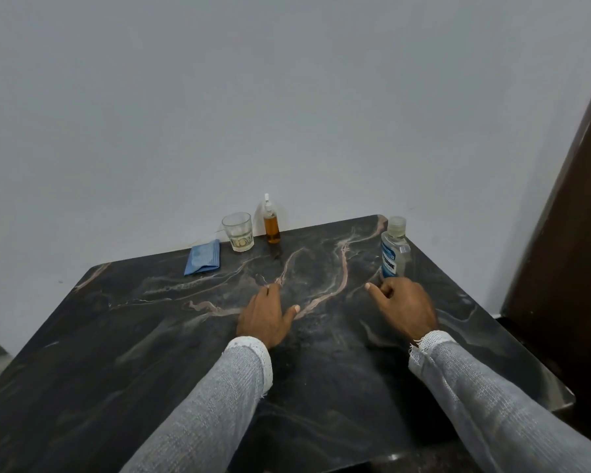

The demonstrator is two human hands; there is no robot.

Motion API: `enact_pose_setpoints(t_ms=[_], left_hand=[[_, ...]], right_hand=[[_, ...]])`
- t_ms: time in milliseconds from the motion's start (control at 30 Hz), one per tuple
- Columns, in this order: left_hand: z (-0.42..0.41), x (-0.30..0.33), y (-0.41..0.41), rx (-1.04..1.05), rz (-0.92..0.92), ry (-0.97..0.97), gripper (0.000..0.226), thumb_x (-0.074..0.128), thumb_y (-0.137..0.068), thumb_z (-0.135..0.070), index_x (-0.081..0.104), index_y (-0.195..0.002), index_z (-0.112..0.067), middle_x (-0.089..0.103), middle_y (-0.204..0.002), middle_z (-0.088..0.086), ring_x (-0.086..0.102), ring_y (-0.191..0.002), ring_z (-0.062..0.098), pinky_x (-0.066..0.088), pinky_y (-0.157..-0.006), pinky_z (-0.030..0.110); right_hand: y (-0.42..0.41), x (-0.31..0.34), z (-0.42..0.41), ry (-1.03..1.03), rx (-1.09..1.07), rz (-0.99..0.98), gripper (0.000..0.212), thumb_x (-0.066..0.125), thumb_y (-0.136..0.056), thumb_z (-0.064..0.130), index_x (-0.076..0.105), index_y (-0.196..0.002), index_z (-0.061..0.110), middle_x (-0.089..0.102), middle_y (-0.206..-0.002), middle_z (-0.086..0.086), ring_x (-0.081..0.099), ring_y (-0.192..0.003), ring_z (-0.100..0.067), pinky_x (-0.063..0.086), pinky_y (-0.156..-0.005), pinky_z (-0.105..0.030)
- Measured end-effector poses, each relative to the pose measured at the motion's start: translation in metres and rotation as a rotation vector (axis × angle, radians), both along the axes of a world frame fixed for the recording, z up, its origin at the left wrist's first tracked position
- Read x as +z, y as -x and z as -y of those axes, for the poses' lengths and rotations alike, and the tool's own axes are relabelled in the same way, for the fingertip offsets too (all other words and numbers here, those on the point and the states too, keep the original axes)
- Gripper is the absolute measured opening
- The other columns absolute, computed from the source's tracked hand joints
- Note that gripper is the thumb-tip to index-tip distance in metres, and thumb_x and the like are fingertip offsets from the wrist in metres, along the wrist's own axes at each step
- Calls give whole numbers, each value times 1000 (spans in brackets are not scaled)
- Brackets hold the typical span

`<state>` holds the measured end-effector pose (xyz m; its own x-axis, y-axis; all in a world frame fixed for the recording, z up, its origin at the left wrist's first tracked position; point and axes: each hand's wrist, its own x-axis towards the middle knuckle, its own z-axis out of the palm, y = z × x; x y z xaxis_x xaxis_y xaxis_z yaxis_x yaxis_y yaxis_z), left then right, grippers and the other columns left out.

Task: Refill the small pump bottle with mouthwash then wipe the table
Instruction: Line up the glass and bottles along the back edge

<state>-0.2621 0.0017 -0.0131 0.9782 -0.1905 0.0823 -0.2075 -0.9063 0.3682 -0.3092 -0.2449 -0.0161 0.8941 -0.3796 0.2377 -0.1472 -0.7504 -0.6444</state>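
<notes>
Dark marble desk [116, 336] against grey wall: blue cloth [203, 257], glass [238, 232], small pump bottle [272, 221] along far edge, mouthwash bottle [393, 249] near far-right corner. Left hand [267, 317] flat, empty; right hand [405, 307] loosely curled, empty, just short of mouthwash. Looks like pre-refill: next, grip mouthwash, uncap.

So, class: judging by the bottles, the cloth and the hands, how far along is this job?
Nothing looks done: the mouthwash bottle is capped and the pump bottle has its pump on. In hand: nothing yet; the right hand is nearest the mouthwash, and the left hand rests on the table. Left: filling, then wiping with the folded cloth.
</notes>
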Motion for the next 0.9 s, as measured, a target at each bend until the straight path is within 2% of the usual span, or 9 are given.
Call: enact_pose_setpoints(t_ms=[100, 200, 300, 367, 433, 500, 567, 667, 900], left_hand=[[3, 0, 3, -13, 5, -11, 57, 56, -93, -47, 39, -138, -18, 49, -140, 6, 50, -126, 25, 44, -101, 43], [7, 1, 3, -22, -5, -27, 56, 57, -93, -46, 40, -137, -16, 49, -139, 7, 51, -124, 26, 46, -101, 43], [9, 0, 3, -26, -19, -34, 56, 58, -92, -45, 40, -136, -15, 50, -140, 7, 52, -124, 26, 46, -102, 45], [10, -1, 3, -32, -35, -39, 58, 59, -92, -45, 39, -138, -15, 48, -142, 7, 50, -127, 27, 45, -104, 47], [10, -3, 1, -34, -53, -43, 60, 59, -92, -46, 37, -140, -16, 46, -145, 7, 49, -129, 27, 44, -105, 48], [9, -4, 0, -36, -66, -33, 62, 59, -92, -46, 36, -141, -17, 45, -145, 7, 49, -129, 28, 43, -106, 49], [8, -7, -2, -36, -79, -33, 62, 58, -92, -47, 35, -142, -17, 46, -145, 7, 50, -128, 28, 43, -105, 49], [5, -12, -4, -36, -85, -50, 61, 56, -92, -49, 36, -140, -17, 50, -141, 8, 52, -125, 27, 45, -102, 46], [-6, -17, -14, -88, -102, -16, 62, 61, -90, -47, 40, -140, -17, 51, -141, 6, 52, -126, 24, 45, -104, 48]], right_hand=[[4, -4, 9, -51, -69, -20, 36, 60, -90, 46, 60, -68, 17, 63, -69, 2, 61, -65, -17, 54, -66, -36], [3, -4, 21, -81, -141, 13, 35, 64, -87, 44, 55, -67, 17, 60, -66, 2, 56, -61, -14, 43, -58, -29], [-3, -6, 34, -139, -195, 60, 30, 70, -83, 38, 50, -75, 17, 61, -78, -4, 55, -68, -18, 40, -58, -30], [-9, -7, 40, -201, -222, 66, 33, 74, -80, 34, 47, -87, 16, 61, -95, -8, 56, -81, -21, 47, -66, -34], [-13, -8, 43, -266, -220, 40, 48, 79, -76, 34, 46, -106, 17, 57, -116, -11, 58, -99, -25, 54, -82, -40], [-17, -10, 44, -316, -182, 5, 69, 82, -72, 34, 41, -125, 16, 51, -132, -12, 55, -115, -30, 51, -95, -47], [-21, -13, 44, -344, -138, -20, 80, 84, -70, 32, 38, -133, 16, 46, -140, -12, 51, -122, -31, 47, -100, -49], [-28, -14, 39, -367, -99, -20, 79, 83, -72, 27, 37, -135, 14, 45, -141, -13, 50, -125, -31, 45, -103, -48], [-46, -13, 24, -361, -43, 43, 58, 76, -81, 16, 41, -126, 11, 52, -136, -12, 51, -125, -32, 44, -100, -45]])
